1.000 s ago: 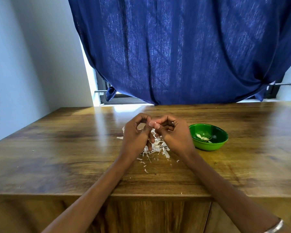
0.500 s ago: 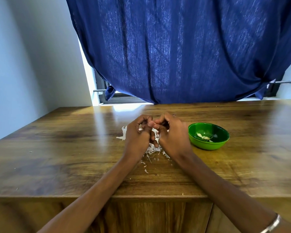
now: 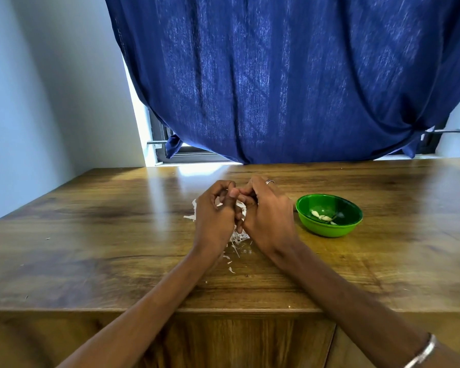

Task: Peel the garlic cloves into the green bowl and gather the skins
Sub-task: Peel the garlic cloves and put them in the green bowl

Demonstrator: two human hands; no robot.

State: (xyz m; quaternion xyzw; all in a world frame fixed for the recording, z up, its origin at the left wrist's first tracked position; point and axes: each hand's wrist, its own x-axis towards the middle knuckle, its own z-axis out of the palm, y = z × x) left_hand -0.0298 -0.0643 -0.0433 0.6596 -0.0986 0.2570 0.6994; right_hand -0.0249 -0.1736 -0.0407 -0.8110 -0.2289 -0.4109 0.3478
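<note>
My left hand [image 3: 215, 216] and my right hand [image 3: 268, 216] are pressed close together over the middle of the wooden table [image 3: 91, 248], fingers curled and fingertips meeting. What they pinch is hidden between the fingers; it looks like a garlic clove. A heap of white garlic skins [image 3: 239, 237] lies under and between the hands, with loose flakes trailing toward me. The green bowl [image 3: 328, 215] stands just right of my right hand and holds a few peeled cloves [image 3: 322, 215].
A dark blue curtain [image 3: 290, 75] hangs behind the table over a window. A pale wall runs along the left. The table's front edge is close to me. Small skin flecks [image 3: 231, 269] dot the wood.
Both hands have drawn closer together and sunk lower over the skin heap. The bowl has not moved.
</note>
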